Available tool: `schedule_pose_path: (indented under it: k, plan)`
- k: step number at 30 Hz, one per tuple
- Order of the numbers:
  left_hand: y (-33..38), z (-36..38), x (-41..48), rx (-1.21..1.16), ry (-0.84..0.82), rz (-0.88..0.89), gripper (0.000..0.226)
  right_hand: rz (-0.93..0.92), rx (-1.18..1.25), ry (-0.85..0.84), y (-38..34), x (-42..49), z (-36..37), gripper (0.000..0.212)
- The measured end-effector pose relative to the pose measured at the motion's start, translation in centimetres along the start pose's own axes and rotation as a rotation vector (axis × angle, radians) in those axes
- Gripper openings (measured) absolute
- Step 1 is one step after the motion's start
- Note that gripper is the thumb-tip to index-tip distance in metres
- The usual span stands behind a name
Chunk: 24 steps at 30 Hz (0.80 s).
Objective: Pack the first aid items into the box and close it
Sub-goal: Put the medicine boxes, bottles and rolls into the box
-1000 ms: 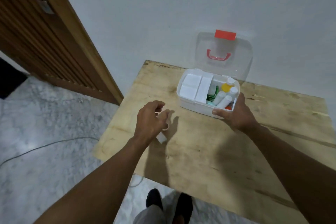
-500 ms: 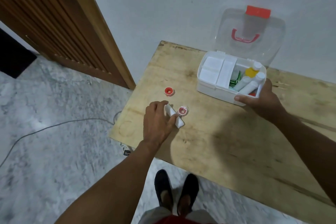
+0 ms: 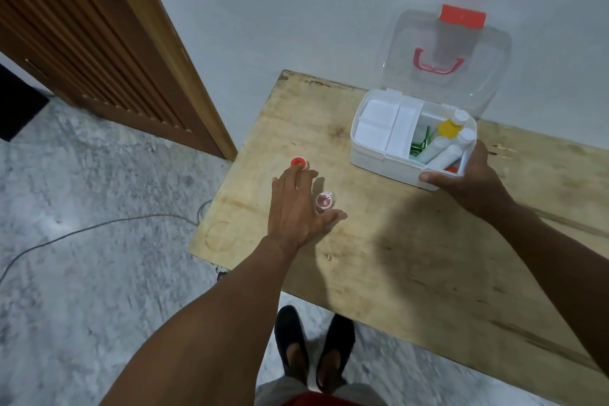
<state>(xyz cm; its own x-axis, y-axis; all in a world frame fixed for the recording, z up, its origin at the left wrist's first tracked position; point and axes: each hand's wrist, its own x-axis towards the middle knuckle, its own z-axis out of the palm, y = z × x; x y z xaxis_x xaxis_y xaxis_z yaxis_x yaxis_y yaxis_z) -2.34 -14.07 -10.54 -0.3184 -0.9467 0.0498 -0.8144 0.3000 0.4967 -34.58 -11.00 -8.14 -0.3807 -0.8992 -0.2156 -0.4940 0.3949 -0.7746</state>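
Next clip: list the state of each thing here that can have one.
Box lid: open, upright.
First aid box: partly packed.
Red-capped roll: on table, unpacked.
Wrapped roll: on table, unpacked.
Left hand: open, over the rolls.
Right hand: gripping box corner.
Door: shut.

One white plastic first aid box (image 3: 389,163) with a clear hinged lid stands at two o'clock on one pale plywood table (image 3: 379,260). Inside lie three white cylindrical bottles (image 3: 445,155), one yellow bottle (image 3: 447,129) and one green packet (image 3: 420,145). Two small round red-topped items (image 3: 324,201) sit at ten o'clock. Two bare hands (image 3: 296,208) show, and two black shoes (image 3: 291,339) at six o'clock.
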Motion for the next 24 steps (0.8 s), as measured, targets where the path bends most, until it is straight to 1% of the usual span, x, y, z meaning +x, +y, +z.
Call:
schedule_pose_path:
  k: [4, 9, 10, 12, 14, 17, 20, 24]
  plan:
    - [-0.6, 0.3, -1.4, -0.159, -0.037, -0.043, 0.105, -0.013, 0.007, -0.002, 0.0, 0.3, 0.0, 0.107]
    - [-1.3, 0.5, -3.0, -0.173, -0.088, -0.084, 0.111, -0.021, 0.018, -0.007, -0.1, 0.1, 0.1, 0.101]
    - [-1.3, 0.4, -3.2, -0.172, -0.1, -0.095, 0.109, -0.022, 0.022, -0.009, -0.2, 0.0, 0.2, 0.1]
    - [-1.5, 0.2, -3.5, -0.139, -0.095, -0.097, 0.097, -0.026, 0.027, -0.015, -0.3, 0.0, 0.2, 0.099]
    - [-1.9, 0.1, -3.8, -0.059, -0.042, -0.049, 0.082, -0.021, 0.028, -0.021, -0.3, 0.1, 0.2, 0.099]
    - [-2.1, -0.7, -4.4, 0.074, 0.013, -0.059, 0.067, -0.012, 0.021, -0.02, -0.2, 0.2, 0.1, 0.101]
    - [-2.6, -1.0, -4.9, 0.141, 0.007, -0.076, 0.065, -0.014, 0.011, -0.015, -0.3, 0.2, 0.1, 0.1]
    - [-2.6, -1.5, -4.8, 0.028, -0.039, -0.164, 0.063, -0.006, -0.006, -0.011, -0.1, 0.4, 0.1, 0.1]
